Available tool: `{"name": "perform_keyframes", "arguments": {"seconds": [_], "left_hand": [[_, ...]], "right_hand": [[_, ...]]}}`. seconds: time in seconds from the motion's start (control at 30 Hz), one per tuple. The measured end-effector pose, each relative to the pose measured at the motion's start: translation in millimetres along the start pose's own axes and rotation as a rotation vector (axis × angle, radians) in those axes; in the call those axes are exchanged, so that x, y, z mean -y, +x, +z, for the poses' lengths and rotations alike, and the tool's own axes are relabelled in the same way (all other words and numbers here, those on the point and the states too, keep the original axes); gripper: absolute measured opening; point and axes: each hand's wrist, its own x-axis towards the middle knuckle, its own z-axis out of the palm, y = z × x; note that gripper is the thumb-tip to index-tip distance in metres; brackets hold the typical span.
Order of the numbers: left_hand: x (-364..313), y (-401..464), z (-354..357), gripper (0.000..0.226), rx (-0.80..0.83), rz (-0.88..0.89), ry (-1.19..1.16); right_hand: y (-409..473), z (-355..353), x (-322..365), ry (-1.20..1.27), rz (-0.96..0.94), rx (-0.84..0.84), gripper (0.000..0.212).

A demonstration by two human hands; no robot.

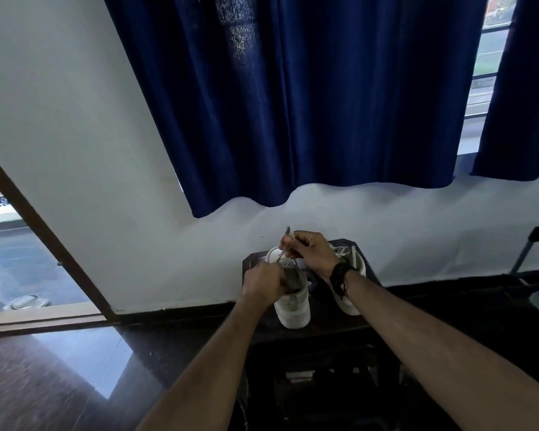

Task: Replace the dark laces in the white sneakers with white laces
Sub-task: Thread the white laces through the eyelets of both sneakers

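Two white sneakers stand on a small dark table (311, 332) against the wall. The nearer sneaker (293, 306) points away from me. My left hand (262, 279) grips its upper part near the tongue. My right hand (313, 251) pinches a thin grey lace (284, 244) and holds it up above the shoe's front. The second sneaker (353, 259) stands to the right, mostly hidden behind my right wrist, with pale laces showing on it.
A dark blue curtain (293, 104) hangs over the window above the table. A glass door with a brown frame (44, 231) is at the left. Glossy dark floor (75, 368) spreads around the table. A dark stand (529, 253) is at the far right.
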Motion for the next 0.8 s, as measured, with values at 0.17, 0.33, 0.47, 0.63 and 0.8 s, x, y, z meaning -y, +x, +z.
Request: {"name": "perform_keyframes", "arguments": {"seconds": [0.17,0.33,0.47,0.63,0.8], "left_hand": [[-5,15,-3,0.03,-0.068,0.111,0.321],[-5,13,8,0.026,-0.076,0.068,0.313],[1,13,9,0.031,-0.093,0.044,0.276],[-10,15,9,0.019,-0.134,0.109,0.374],[-1,11,16,0.025,-0.176,0.159,0.267]], "right_hand": [[-4,-13,-3,0.1,0.06,0.041,0.027],[-9,-18,-5,0.178,0.101,0.033,0.019],[-14,-31,-14,-0.033,0.073,0.144,0.022],[-16,-36,-15,-0.07,0.077,0.151,0.022],[-21,-39,-15,-0.367,0.009,0.196,0.029]]}}
